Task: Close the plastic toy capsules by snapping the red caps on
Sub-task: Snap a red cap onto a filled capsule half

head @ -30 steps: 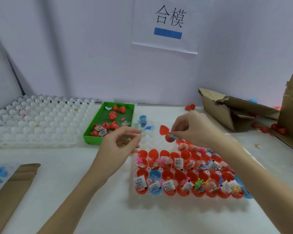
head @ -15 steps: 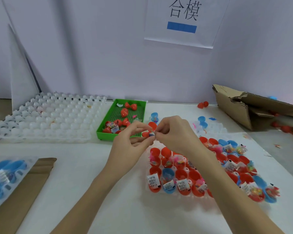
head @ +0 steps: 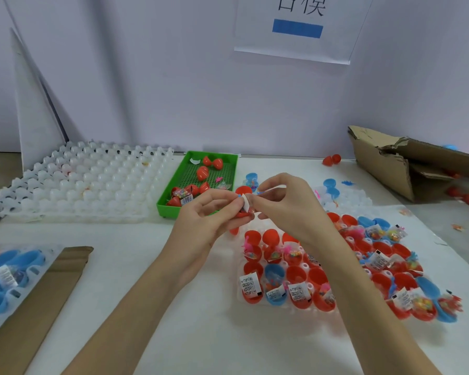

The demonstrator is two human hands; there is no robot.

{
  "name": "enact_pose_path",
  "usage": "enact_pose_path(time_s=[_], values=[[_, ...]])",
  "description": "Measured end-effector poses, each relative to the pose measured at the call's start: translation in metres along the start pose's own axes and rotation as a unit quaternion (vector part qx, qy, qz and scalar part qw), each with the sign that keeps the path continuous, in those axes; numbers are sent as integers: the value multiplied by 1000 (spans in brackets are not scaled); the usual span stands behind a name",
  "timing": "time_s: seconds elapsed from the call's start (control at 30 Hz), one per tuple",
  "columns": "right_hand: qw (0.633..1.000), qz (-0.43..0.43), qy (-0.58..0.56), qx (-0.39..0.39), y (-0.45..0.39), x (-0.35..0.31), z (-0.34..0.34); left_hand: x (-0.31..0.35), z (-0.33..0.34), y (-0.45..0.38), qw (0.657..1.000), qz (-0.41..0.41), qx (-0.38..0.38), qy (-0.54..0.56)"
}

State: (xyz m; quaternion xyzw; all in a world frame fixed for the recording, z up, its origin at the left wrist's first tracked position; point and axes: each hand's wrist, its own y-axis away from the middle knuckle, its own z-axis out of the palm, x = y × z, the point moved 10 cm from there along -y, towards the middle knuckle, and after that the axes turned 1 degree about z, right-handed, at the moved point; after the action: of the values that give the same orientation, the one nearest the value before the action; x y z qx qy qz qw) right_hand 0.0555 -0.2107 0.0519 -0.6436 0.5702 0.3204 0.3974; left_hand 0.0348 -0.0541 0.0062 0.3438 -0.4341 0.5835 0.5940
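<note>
Both hands meet above the white counter [head: 201, 334]. Left hand [head: 209, 215] grips red capsule [head: 243, 213]; right hand [head: 279, 201] pinches its white paper slip [head: 246, 202]. Behind: perforated green tray [head: 228, 169], moulded white tray [head: 79, 182]. Right: torn cardboard box [head: 385, 169].

1. The red capsule halves [head: 295, 277] are seen as smooth, glossy plastic.
2. The green tray [head: 229, 161] is made of perforated plastic.
3. The white tray [head: 92, 185] is moulded in translucent, shiny plastic.
4. The box [head: 385, 169] is formed of rough, torn brown cardboard.
5. The worktop [head: 201, 334] is finished matt white.
</note>
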Motion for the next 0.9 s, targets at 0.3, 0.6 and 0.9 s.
enact_pose_path(time_s=[0.3, 0.6, 0.9], values=[[994, -3, -87, -69, 6, 4, 13, 3, 11, 3, 999, 4, -36, -31], [990, 23, -134, -31, 6, 14, 8, 13, 5, 2, 996, 40, -6, -83], [985, -76, -155, -10, 13, -13, 1, 18, -1, -1, 995, 60, 9, -83]])
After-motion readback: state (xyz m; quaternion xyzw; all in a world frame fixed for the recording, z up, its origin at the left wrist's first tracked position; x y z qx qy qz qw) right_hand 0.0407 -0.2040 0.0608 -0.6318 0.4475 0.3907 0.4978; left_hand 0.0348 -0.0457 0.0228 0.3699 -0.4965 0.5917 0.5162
